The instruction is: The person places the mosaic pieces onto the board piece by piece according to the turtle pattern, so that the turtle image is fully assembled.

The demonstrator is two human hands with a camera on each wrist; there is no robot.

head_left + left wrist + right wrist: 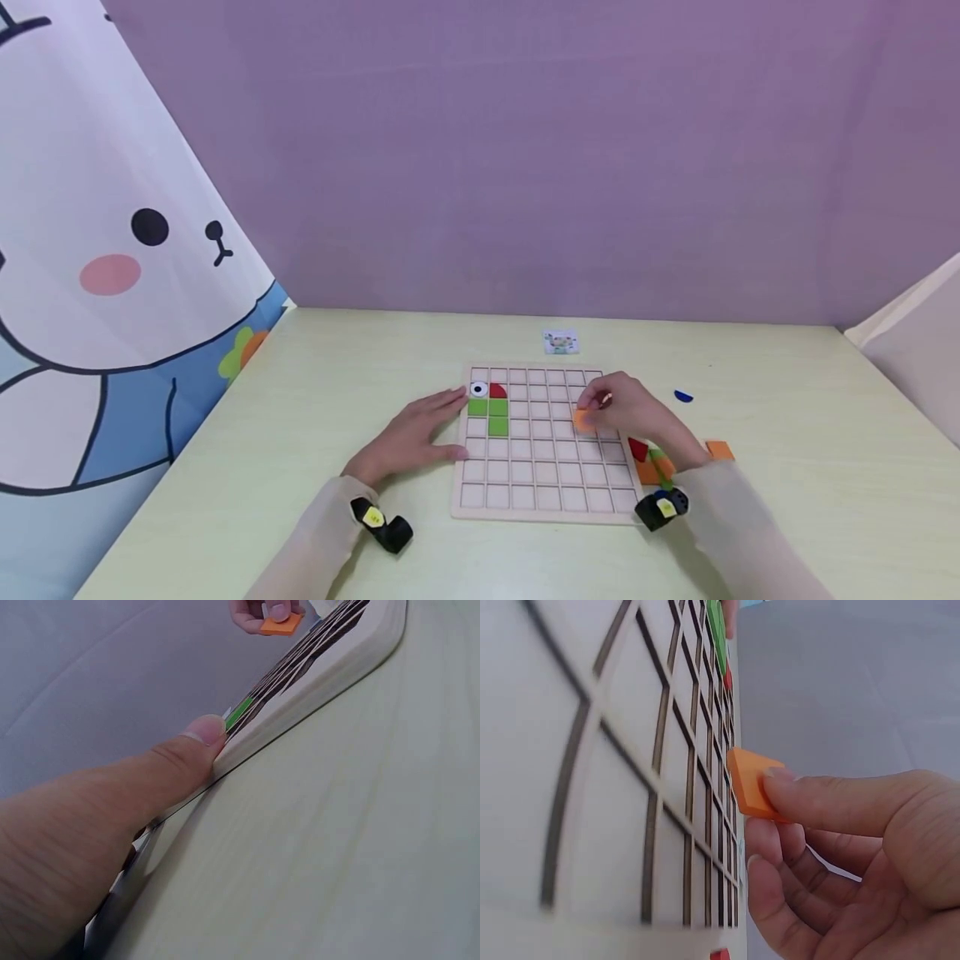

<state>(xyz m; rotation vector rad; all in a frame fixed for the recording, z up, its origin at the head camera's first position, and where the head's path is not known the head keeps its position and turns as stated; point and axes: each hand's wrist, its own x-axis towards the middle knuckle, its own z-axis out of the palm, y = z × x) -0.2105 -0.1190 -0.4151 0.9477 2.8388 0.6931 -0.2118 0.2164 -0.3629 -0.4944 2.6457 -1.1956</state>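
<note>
A wooden grid board (532, 475) lies on the table. Several pieces sit in its upper left cells: a white eye tile (478, 389), a red quarter-round tile (497, 391) and green square tiles (498, 426). My right hand (626, 408) pinches an orange square tile (754, 780) between thumb and fingers, over the right part of the grid. Along the board's left edge rests my left hand (412, 437), thumb and fingers spread; in the left wrist view its thumb (180, 757) touches the board's side.
Loose pieces lie right of the board, partly behind the right wrist: a red piece (638, 450), an orange tile (720, 450) and green ones. Farther back is a blue half-round piece (683, 397). A small picture card (561, 342) lies beyond the board.
</note>
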